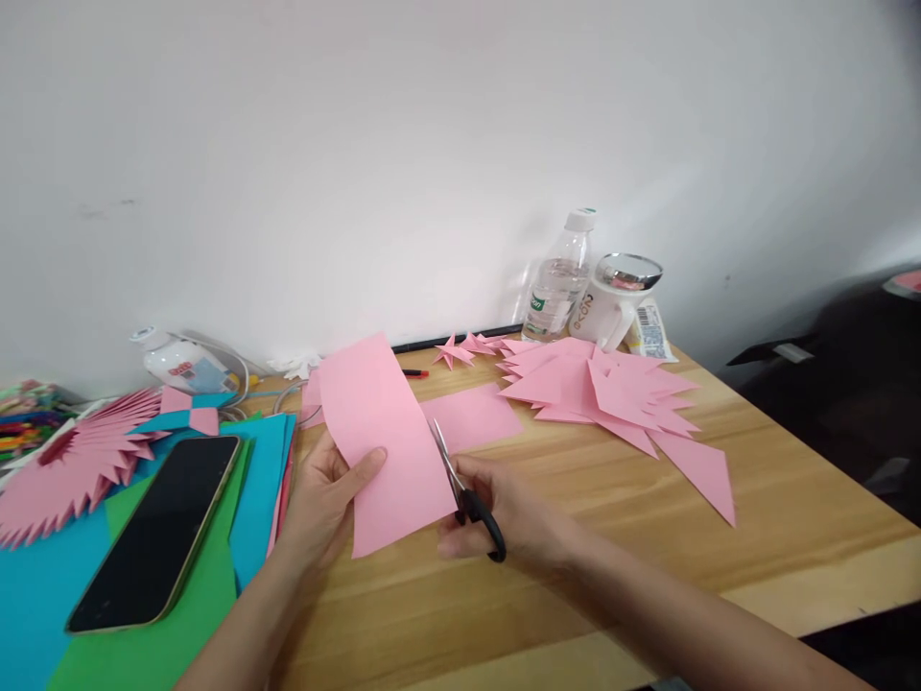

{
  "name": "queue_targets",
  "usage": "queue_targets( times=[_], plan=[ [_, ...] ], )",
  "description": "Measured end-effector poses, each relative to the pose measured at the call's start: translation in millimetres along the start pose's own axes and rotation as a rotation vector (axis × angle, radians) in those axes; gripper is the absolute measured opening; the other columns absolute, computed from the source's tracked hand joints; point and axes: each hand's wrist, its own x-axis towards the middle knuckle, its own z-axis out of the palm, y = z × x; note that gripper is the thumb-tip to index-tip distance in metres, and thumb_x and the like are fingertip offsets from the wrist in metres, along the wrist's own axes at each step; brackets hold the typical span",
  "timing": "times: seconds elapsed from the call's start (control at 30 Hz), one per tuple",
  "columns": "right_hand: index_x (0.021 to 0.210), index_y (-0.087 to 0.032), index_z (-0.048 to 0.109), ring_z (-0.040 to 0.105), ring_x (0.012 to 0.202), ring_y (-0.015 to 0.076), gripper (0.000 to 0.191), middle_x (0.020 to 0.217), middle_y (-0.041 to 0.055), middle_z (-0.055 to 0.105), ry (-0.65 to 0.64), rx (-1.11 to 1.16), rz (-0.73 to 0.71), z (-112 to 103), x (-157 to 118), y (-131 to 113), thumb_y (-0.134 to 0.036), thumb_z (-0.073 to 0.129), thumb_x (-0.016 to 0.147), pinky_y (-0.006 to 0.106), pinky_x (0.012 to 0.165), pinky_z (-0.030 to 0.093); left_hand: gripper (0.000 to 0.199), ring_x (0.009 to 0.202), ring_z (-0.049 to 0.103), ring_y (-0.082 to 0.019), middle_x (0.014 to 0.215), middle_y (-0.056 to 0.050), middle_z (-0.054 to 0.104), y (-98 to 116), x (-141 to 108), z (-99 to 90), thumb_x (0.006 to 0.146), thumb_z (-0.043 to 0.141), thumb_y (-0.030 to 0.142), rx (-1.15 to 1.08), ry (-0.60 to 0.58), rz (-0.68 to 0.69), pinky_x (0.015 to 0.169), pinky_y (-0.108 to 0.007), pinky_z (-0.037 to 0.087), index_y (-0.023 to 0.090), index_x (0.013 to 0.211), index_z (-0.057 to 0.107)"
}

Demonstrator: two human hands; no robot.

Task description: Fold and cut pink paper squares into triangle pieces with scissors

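Note:
A rectangular sheet of pink paper [389,422] is held up above the table by my left hand [335,489], thumb on its face and fingers behind. My right hand [496,509] grips black-handled scissors [475,504], its fingers around the handles. The slightly parted blades lie at the paper's right edge; I cannot tell whether they cut into it. Behind them, another pink sheet [471,417] lies flat on the wooden table [576,585]. To the right spreads a pile of pointed pink paper pieces [597,384].
A water bottle [557,283] and a white mug [611,302] stand by the wall. On the left, a phone [158,533] rests on green and blue paper, beside a folded pink fan shape [79,470] and a white bottle [183,363]. Small pink stars [455,353] lie at the back.

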Motion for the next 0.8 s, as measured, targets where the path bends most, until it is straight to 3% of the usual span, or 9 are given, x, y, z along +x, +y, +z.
queue_targets(
  times=[0.43,0.8],
  plan=[
    [0.080,-0.017,0.053,0.048,0.069,0.0096,0.042,0.076,-0.0036,0.056,0.027,0.038,-0.038,6.2,1.3,-6.3,-0.027,0.083,0.052,0.022,0.065,0.040,0.048,0.084,0.068,-0.019,0.100,-0.005,0.071,-7.9,-5.5,2.4,0.064,0.081,0.028,0.078,0.038,0.064,0.065,-0.024,0.057,0.020,0.107,0.059],
    [0.075,-0.018,0.048,0.041,0.062,0.0080,0.041,0.067,-0.0055,0.048,0.062,0.063,-0.030,4.3,1.2,-1.3,-0.026,0.081,0.053,0.019,0.055,0.029,0.044,0.084,0.068,-0.017,0.100,-0.004,0.071,-8.4,-4.9,-0.1,0.066,0.079,0.026,0.145,0.015,0.107,0.064,-0.021,0.056,0.021,0.105,0.058]
  ],
)
